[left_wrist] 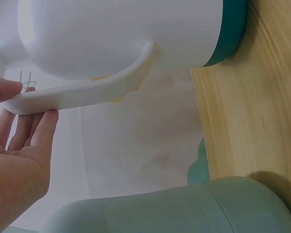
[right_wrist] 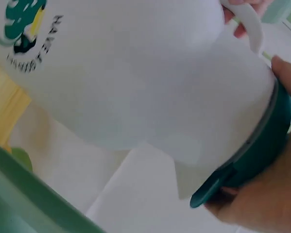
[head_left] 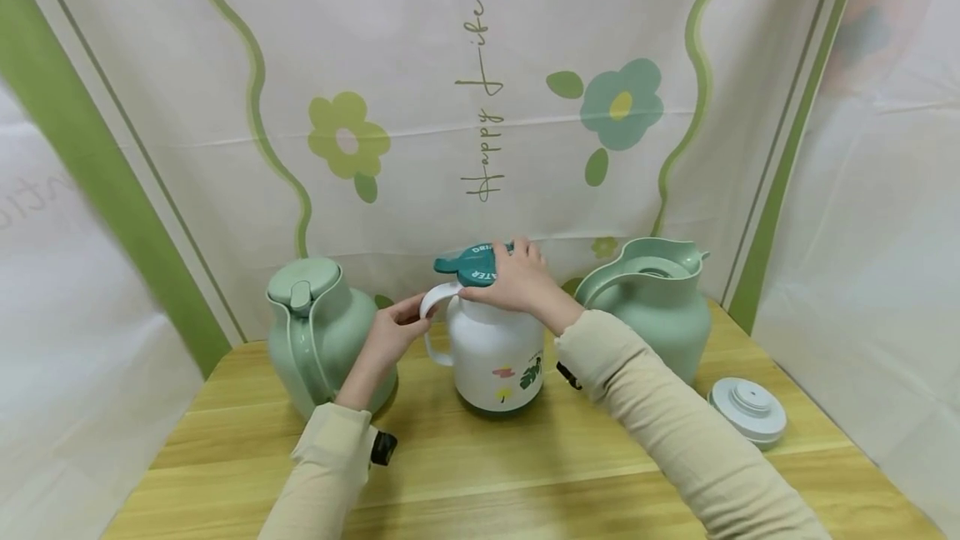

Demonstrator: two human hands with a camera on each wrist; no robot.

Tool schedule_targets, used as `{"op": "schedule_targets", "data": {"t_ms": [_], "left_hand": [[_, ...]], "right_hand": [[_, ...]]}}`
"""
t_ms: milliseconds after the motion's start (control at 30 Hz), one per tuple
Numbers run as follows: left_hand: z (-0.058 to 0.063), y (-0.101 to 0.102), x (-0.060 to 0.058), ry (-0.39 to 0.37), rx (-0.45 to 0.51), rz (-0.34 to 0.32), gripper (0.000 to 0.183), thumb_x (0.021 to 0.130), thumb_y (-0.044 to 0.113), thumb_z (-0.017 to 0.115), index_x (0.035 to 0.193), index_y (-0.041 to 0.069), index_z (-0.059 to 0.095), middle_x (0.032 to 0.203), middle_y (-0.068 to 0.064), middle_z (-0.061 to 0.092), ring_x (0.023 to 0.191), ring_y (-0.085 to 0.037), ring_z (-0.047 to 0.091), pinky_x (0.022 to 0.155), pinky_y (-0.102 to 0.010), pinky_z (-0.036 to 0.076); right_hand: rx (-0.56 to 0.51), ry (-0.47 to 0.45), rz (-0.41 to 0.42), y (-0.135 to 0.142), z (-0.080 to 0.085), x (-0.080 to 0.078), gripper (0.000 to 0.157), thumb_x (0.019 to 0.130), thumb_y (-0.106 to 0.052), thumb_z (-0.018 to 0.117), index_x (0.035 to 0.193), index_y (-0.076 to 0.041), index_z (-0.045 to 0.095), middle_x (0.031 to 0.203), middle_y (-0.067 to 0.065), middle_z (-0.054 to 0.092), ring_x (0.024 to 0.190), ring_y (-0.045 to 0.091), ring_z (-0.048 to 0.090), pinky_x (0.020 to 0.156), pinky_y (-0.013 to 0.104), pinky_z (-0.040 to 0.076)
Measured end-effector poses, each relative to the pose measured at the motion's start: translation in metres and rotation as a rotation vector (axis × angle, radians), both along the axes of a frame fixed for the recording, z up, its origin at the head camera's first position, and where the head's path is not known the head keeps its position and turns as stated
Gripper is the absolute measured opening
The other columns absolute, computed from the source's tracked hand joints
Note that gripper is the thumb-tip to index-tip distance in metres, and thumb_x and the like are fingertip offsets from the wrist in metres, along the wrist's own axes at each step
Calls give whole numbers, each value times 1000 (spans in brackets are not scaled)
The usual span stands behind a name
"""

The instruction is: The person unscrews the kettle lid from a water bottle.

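In the middle of the table stands a white thermos jug [head_left: 487, 348] with leaf and flower prints and a dark green base. My left hand [head_left: 392, 342] holds the upper part of its white handle [left_wrist: 82, 94], thumb on one side and fingers on the other. Over the top of the jug my right hand [head_left: 517, 280] grips the dark teal lid [head_left: 474, 262], which bears white lettering. The right wrist view shows the lid [right_wrist: 257, 150] at the jug's neck, with fingers and thumb round its rim. Part of the lid is hidden under that hand.
A green thermos jug [head_left: 337, 340] with its lid on stands to the left. To the right is another green jug [head_left: 667, 319], lidless, partly behind my right forearm. A pale round stopper [head_left: 750, 408] lies near the right edge of the wooden table [head_left: 480, 490]. Printed cloth hangs behind.
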State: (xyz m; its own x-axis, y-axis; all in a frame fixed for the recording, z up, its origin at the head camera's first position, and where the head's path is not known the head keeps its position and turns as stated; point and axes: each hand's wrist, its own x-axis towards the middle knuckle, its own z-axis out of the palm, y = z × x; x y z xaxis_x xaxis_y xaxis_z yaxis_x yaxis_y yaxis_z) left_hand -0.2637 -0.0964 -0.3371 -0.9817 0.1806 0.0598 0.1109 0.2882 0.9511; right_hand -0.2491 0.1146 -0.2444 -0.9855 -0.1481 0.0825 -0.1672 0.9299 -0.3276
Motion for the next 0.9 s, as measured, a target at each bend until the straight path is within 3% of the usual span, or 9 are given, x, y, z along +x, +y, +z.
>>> {"op": "schedule_targets", "data": {"t_ms": [167, 300, 467, 600, 700, 900], "left_hand": [[1, 0, 1, 4, -1, 15, 43, 95, 10, 57, 137, 10, 52, 130, -16, 61, 120, -29, 57, 104, -40, 46], [1, 1, 2, 4, 3, 21, 43, 94, 10, 58, 137, 10, 53, 130, -16, 60, 120, -28, 57, 104, -41, 45], [1, 1, 3, 5, 12, 18, 43, 95, 10, 57, 137, 11, 53, 131, -15, 60, 121, -28, 56, 105, -42, 45], [1, 2, 3, -3, 20, 14, 42, 95, 11, 57, 137, 12, 53, 133, -16, 59, 121, -26, 56, 105, -41, 45], [1, 2, 4, -4, 19, 13, 42, 95, 11, 57, 137, 12, 53, 133, -15, 59, 121, -25, 56, 105, -41, 45], [1, 2, 3, -8, 23, 16, 43, 94, 10, 57, 137, 11, 53, 133, -16, 59, 121, -26, 57, 104, -40, 46]], "right_hand": [[-53, -63, 107, 9, 4, -3, 90, 84, -50, 64, 151, -8, 23, 154, 23, 22, 141, 43, 23, 113, 58, 26], [-72, -89, 129, 10, 3, -4, 89, 85, -50, 62, 153, -9, 20, 158, 23, 11, 145, 44, 14, 114, 61, 23], [-97, -42, 15, 1, 0, -1, 102, 79, -66, 61, 152, -7, 21, 157, 26, 11, 145, 42, 14, 117, 56, 21], [-143, -16, -87, -6, -2, 2, 106, 75, -67, 65, 151, -5, 23, 155, 27, 13, 145, 42, 14, 119, 53, 18], [-150, -24, -100, -5, 0, 3, 106, 75, -64, 67, 150, -4, 22, 155, 27, 14, 144, 41, 16, 118, 52, 21], [-119, -22, -65, 4, 6, 4, 104, 74, -61, 71, 149, -4, 26, 146, 28, 26, 132, 39, 29, 105, 51, 39]]}}
